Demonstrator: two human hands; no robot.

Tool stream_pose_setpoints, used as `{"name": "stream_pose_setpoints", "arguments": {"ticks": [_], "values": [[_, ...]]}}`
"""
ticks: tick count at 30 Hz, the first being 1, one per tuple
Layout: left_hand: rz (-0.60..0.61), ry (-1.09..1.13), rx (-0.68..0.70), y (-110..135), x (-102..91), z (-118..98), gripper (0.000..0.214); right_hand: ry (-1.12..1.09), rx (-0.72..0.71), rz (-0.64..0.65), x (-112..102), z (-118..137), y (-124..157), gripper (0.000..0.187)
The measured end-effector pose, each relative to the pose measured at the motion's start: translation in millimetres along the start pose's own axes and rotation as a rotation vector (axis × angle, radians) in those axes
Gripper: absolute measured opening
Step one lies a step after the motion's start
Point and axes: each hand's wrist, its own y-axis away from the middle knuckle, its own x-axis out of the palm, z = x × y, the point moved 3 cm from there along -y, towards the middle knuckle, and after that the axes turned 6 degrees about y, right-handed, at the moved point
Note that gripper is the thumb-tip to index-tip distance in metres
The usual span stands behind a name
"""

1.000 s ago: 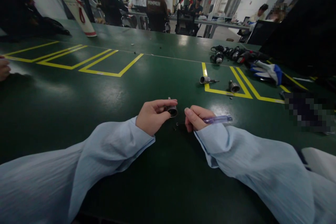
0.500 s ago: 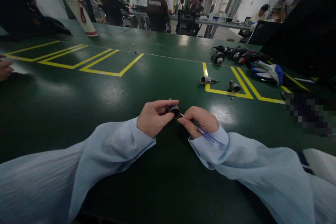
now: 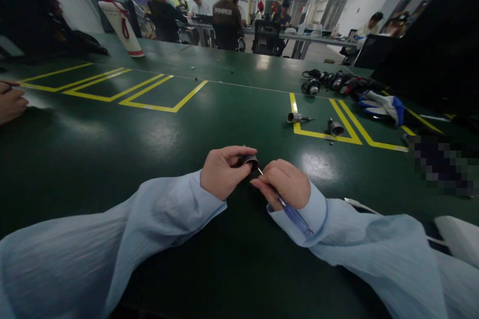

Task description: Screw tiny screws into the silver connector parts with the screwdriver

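My left hand (image 3: 223,172) is closed around a dark metal cup-shaped part (image 3: 251,160), its hollow end turned toward my right hand. Between the fingers of my right hand (image 3: 286,182) is a screwdriver (image 3: 297,218) with a translucent purple-blue handle that slants down along the wrist. The thin shaft points at the cup's opening; whether the tip touches inside is hidden. Farther off, in a yellow-taped box, lie a metal socket-like part with a thin stem (image 3: 294,118) and a second bell-shaped metal part (image 3: 336,128).
A tiny dark piece (image 3: 331,143) lies by the tape. Black cylindrical parts with cables (image 3: 313,85) and blue-white gloves (image 3: 383,106) are at the right. A white object (image 3: 458,239) sits beside my right sleeve. Another person's hand (image 3: 11,103) is at the left edge.
The cup-shaped part has tipped so its opening faces lower. The screwdriver's handle has swung downward, steeper than before. The view has shifted slightly, and more of the other person's hand shows.
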Motion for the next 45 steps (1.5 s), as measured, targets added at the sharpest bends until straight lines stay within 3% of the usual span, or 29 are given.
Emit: {"name": "stream_pose_setpoints", "arguments": {"ticks": [4,21,31,37,45], "values": [[0.001,-0.005,-0.008,-0.1,-0.4,-0.4,0.029,0.045,-0.015,-0.055,0.6,1.9,1.3,0.032],[0.009,-0.032,0.012,0.6,-0.5,-0.4,0.027,0.046,-0.029,0.021,-0.9,3.8,-2.1,0.027],[-0.004,-0.009,0.011,0.6,-0.6,-1.3,0.026,0.070,0.004,-0.051,6.0,1.6,2.6,0.033],[0.005,-0.021,0.029,0.3,-1.8,1.7,0.026,0.024,-0.020,0.038,1.2,3.9,-1.5,0.028],[0.002,-0.026,0.023,1.4,-0.7,-1.0,0.026,0.076,0.010,0.023,4.5,4.1,-0.9,0.031]]}}
